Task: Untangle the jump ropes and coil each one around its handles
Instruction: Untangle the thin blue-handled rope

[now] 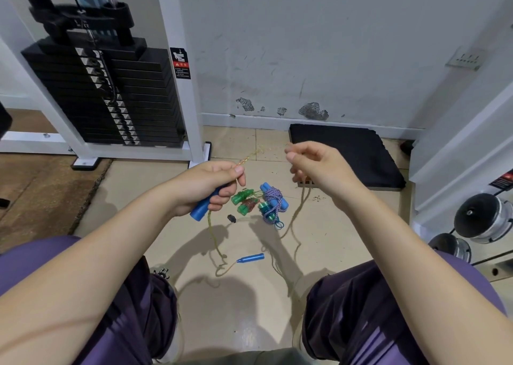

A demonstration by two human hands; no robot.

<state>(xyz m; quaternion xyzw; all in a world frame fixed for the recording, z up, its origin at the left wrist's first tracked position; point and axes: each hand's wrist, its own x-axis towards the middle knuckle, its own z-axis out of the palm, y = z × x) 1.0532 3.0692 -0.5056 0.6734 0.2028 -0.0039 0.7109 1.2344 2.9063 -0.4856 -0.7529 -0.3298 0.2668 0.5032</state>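
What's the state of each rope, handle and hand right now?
Left hand: grips blue handle, pinches yellow rope.
Right hand: pinches yellow rope, held taut between hands.
Loose blue handle: lying on floor, rope attached.
Purple-white rope: coiled around its blue handles.
Green-handled rope: bundled on floor.

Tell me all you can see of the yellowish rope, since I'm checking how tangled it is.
The yellowish rope is thin and cord-like. A blurred, twisted stretch spans between the left hand, which also grips one blue handle, and the pinching right hand. Loose loops trail over the floor to its second blue handle.
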